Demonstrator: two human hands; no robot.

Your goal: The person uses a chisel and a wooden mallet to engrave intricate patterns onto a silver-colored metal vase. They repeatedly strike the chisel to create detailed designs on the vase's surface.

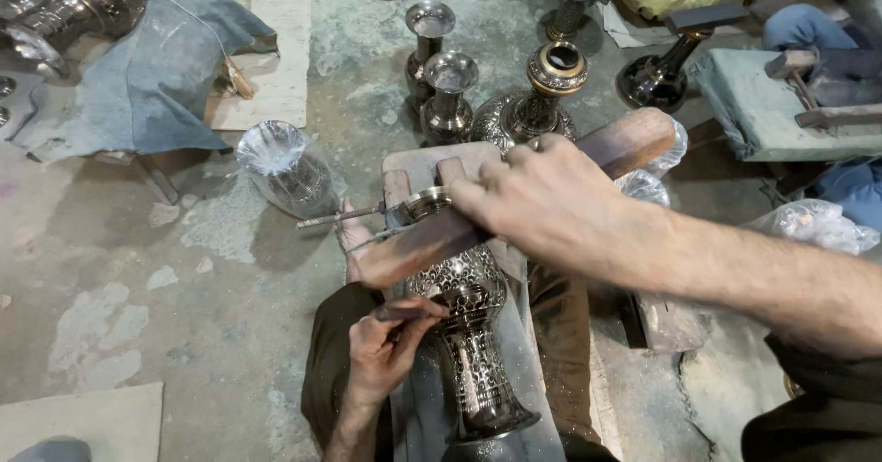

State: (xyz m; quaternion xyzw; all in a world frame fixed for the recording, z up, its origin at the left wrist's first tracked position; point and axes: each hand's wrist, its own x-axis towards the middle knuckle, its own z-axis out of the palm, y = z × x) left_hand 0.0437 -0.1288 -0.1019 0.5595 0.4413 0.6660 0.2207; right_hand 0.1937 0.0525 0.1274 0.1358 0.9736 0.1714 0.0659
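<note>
Head view shows one engraved vase (470,333) lying on a block (514,352) across the person's lap, mouth pointing far, foot near. Its dark metal is covered in fine cut pattern that glints. One wooden mallet (542,186) lies across its mouth, the right hand (551,207) wrapped tight round the handle. Left hand (386,343) has its fingers pinched closed on one chisel (404,312) set against the vase's body. Farther off on the floor stand three more vases (450,95), and one wrapped in clear plastic (287,170) to the left. Grey cloth (147,76) lies far left.
</note>
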